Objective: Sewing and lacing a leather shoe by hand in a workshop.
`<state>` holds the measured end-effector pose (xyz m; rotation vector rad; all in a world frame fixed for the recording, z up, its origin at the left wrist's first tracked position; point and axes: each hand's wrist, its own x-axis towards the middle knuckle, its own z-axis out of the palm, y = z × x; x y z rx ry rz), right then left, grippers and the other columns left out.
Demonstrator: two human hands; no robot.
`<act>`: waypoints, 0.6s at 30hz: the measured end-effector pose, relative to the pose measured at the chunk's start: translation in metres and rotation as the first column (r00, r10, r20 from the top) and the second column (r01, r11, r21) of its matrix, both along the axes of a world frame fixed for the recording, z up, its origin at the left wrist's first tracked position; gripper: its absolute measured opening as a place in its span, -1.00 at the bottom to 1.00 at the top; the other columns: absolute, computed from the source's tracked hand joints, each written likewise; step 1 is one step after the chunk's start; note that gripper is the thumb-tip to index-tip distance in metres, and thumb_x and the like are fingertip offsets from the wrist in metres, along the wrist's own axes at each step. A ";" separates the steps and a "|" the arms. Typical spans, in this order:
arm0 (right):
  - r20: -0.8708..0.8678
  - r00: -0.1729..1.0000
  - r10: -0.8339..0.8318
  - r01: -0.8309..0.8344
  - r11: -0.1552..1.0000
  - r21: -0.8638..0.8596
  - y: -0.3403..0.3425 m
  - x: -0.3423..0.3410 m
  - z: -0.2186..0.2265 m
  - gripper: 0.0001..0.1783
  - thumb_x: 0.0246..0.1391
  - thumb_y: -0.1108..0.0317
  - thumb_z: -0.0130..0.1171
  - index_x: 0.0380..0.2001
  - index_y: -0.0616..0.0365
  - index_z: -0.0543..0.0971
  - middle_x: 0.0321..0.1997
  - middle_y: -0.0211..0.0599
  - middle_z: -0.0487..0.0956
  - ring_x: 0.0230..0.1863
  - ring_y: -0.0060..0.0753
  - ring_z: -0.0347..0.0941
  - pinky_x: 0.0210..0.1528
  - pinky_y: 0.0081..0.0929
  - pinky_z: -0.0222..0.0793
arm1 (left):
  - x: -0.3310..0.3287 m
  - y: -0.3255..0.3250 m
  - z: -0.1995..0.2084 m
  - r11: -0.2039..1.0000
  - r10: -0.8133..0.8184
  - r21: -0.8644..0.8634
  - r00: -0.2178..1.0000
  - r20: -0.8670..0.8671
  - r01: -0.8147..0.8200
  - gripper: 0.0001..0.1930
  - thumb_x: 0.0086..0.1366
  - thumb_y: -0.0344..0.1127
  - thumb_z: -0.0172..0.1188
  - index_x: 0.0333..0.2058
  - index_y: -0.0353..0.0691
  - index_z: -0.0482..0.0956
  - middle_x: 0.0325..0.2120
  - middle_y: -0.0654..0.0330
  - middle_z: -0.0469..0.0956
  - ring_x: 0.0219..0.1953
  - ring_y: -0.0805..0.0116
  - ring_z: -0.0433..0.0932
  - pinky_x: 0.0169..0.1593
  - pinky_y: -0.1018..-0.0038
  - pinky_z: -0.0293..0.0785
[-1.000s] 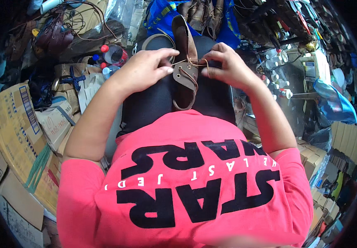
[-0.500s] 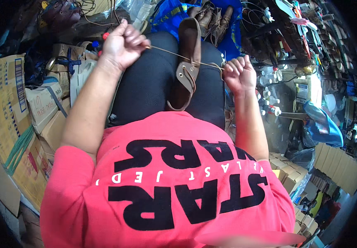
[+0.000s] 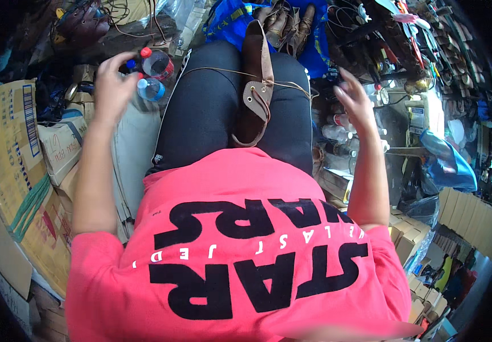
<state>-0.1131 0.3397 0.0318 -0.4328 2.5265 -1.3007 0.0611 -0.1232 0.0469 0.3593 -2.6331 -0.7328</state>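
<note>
A brown leather shoe upper (image 3: 257, 94) with metal eyelets stands between my thighs, its opening turned upward. A thin brown lace (image 3: 217, 69) runs through its eyelets, and both ends lie loose across my black-trousered legs. My left hand (image 3: 115, 85), slightly blurred, is raised out to the left, thumb and fingers apart with nothing in them. Beside it are bottles with a red cap (image 3: 146, 52) and a pale cap (image 3: 142, 83); I cannot tell whether it touches them. My right hand (image 3: 355, 100) hangs in the air off my right thigh, open, its fingers apart and holding nothing.
Beyond my knees sits a blue bag (image 3: 223, 25) with brown shoes (image 3: 300, 31) in it. Cardboard boxes (image 3: 21, 142) are stacked on the left. Clear bottles (image 3: 337, 134) lie below my right hand, and a crowded rack (image 3: 451, 62) stands at the far right.
Both hands have let go of the lace ends and moved outward, the left lower and leftward, the right to the right. The lace has gone from taut to slack across my thighs.
</note>
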 end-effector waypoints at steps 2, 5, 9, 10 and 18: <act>-0.248 0.931 0.269 -0.258 0.963 0.076 -0.057 -0.015 0.022 -0.36 -0.03 0.13 0.32 0.17 -0.10 0.43 -0.40 -0.23 0.51 -0.32 -0.28 0.45 -0.15 -0.37 0.40 | -0.012 0.063 0.013 0.974 -0.217 -0.083 0.973 -0.077 0.211 -0.59 -0.01 -0.22 0.29 -0.14 -0.21 0.52 -0.13 -0.03 0.46 -0.09 0.06 0.50 0.00 0.28 0.44; -0.327 0.664 0.672 -0.424 0.699 0.575 -0.141 -0.030 0.045 -0.24 -0.08 -0.02 0.31 0.19 -0.01 0.38 -0.30 -0.18 0.58 -0.29 -0.23 0.53 -0.16 -0.34 0.43 | -0.012 0.150 0.030 0.875 -0.478 0.033 0.853 0.209 0.483 -0.28 -0.08 0.09 0.39 -0.03 -0.24 0.39 -0.03 -0.05 0.36 -0.08 -0.06 0.50 0.00 0.20 0.46; -0.122 0.724 0.679 -0.312 0.480 0.820 -0.174 -0.042 0.058 -0.14 -0.30 -0.30 0.31 -0.02 0.14 0.54 -0.24 -0.02 0.62 -0.28 -0.08 0.56 -0.20 -0.24 0.43 | -0.022 0.179 0.036 0.850 -0.455 -0.089 0.810 0.371 0.518 -0.14 -0.13 0.13 0.42 0.02 -0.36 0.30 0.02 -0.14 0.31 -0.09 -0.10 0.52 -0.03 0.16 0.50; 0.067 0.783 0.618 -0.397 0.415 0.819 -0.172 -0.046 0.058 -0.19 -0.27 -0.28 0.31 -0.09 0.18 0.57 -0.30 -0.05 0.62 -0.33 -0.13 0.56 -0.25 -0.29 0.43 | -0.023 0.178 0.033 0.858 -0.456 -0.051 0.804 0.381 0.511 -0.15 -0.13 0.10 0.42 0.03 -0.35 0.30 0.03 -0.13 0.31 -0.09 -0.09 0.52 -0.02 0.18 0.49; 0.384 0.859 0.338 -0.445 0.865 0.234 -0.095 -0.047 0.044 -0.64 -0.07 0.06 0.37 -0.36 0.10 0.59 -0.50 -0.55 0.53 -0.45 -0.69 0.41 -0.43 -0.63 0.30 | -0.024 0.180 0.007 0.837 -0.533 0.020 0.806 0.258 0.547 -0.22 -0.10 -0.11 0.43 0.08 -0.29 0.29 0.04 -0.01 0.35 -0.08 -0.01 0.53 -0.01 0.21 0.48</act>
